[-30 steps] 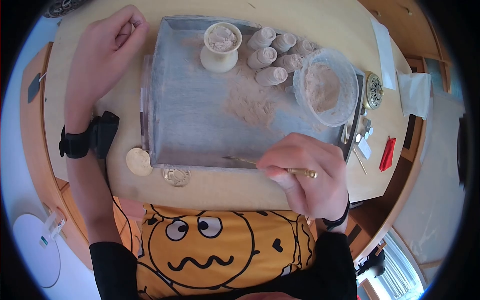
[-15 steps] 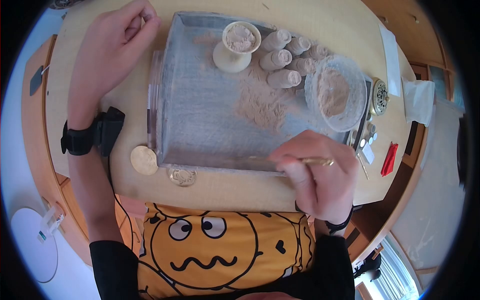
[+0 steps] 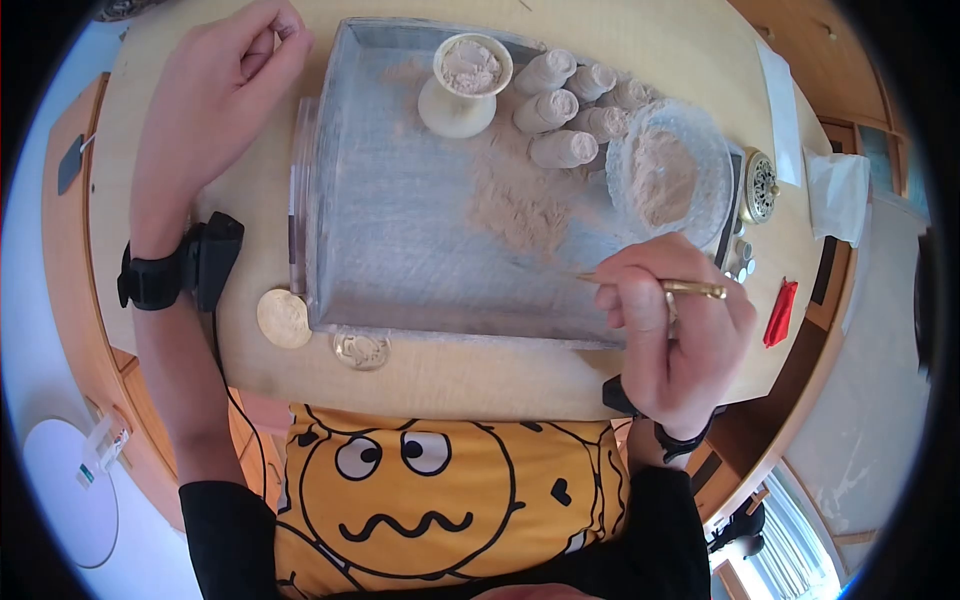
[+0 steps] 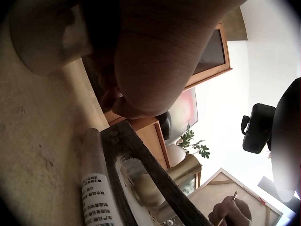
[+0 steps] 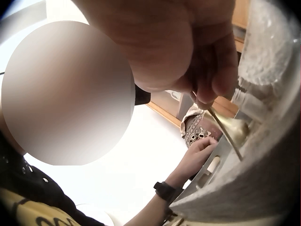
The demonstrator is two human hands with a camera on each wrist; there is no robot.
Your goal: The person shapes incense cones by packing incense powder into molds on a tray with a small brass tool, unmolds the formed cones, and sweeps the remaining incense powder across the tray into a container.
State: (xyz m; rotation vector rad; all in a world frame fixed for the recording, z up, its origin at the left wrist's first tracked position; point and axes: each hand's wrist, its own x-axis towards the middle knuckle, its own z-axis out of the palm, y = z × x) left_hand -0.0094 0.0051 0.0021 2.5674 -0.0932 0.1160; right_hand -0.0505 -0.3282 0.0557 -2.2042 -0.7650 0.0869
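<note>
My right hand (image 3: 680, 320) pinches a slim brass rod (image 3: 700, 289) with a knobbed end, over the right front of the grey tray (image 3: 370, 240). Its thin end points left, close above the tray floor near the loose tan powder (image 3: 525, 215). In the right wrist view, the thin rod (image 5: 225, 134) slants down from the fingers toward the tray. My left hand (image 3: 220, 100) rests on the table left of the tray, fingers loosely curled around nothing. A cream pedestal cup (image 3: 457, 115) full of pale powder stands at the tray's back.
Several powder-dusted small bottles (image 3: 563, 150) stand beside a clear bowl (image 3: 722, 195) of powder. A brass disc (image 3: 284, 318) and a patterned brass piece (image 3: 361, 350) lie by the front-left corner. Right of the tray are a pierced brass lid (image 3: 760, 187) and a red pouch (image 3: 781, 315).
The right hand has moved right and slightly away from the body with the brass rod, from the tray's front edge to nearer the powder. The left hand stays in its loosely curled pose.
</note>
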